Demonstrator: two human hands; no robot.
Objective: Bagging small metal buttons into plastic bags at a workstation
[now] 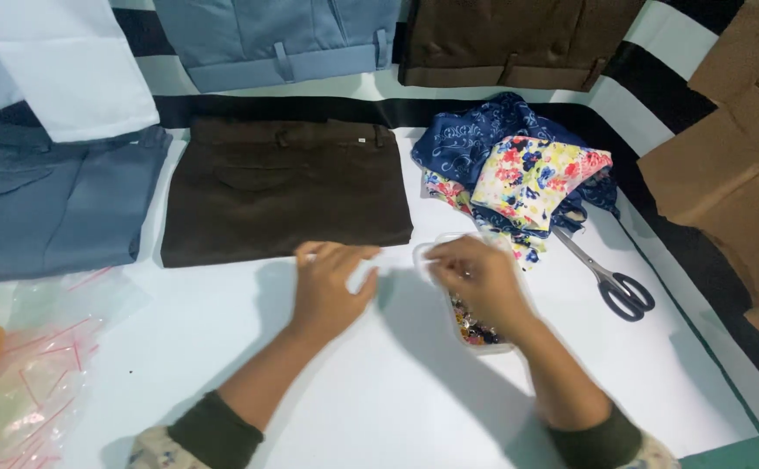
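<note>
My left hand [331, 287] lies on the white table surface [379, 382], fingers stretched toward a small white piece near its fingertips; whether it grips that piece is unclear. My right hand [477, 280] hovers over a clear plastic box [475, 334] filled with small dark and colourful bits, fingers curled at the box's upper end. What its fingertips pinch is hidden. Just beyond both hands lies a folded dark brown pair of trousers [288, 191].
Scissors [609, 280] lie right of the box. A heap of blue and floral fabric [518, 169] sits behind it. Folded grey-blue trousers [49, 204], light blue trousers [279, 39], brown trousers [518, 39], white cloth [58, 61], plastic bags [32, 373], and cardboard [735, 165] surround the area.
</note>
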